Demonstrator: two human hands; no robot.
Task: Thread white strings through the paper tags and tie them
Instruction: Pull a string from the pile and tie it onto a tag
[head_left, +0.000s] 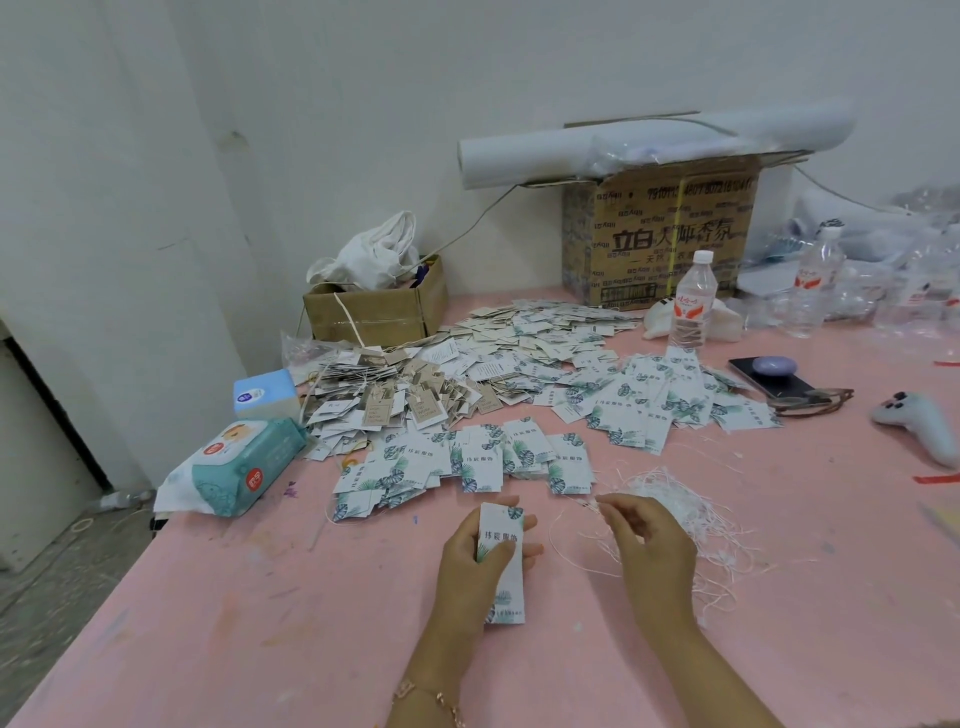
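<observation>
At the near edge of the pink desk, the left hand grips a small stack of long white paper tags with green leaf print, thumb across the printed face. The stack's long axis runs near to far with a slight tilt, its leaf-printed top end pointing away. Just right of it, the right hand has curled fingers, with thumb and forefinger pinching a thin white string that loops loosely over the desk between the hands. A tangled pile of white strings lies just beside the right hand.

Beyond the hands lie overlapping rows of loose leaf-print tags, then a heap of beige tags with cords and more leaf tags spreading to the right. At the left edge sit a teal pack of wet wipes and a blue tissue box. Further right are a clear plastic water bottle, a dark phone and a pale game controller. Against the white wall stand a small cardboard box and a large printed cardboard box topped by a white paper roll. Grey floor shows on the left.
</observation>
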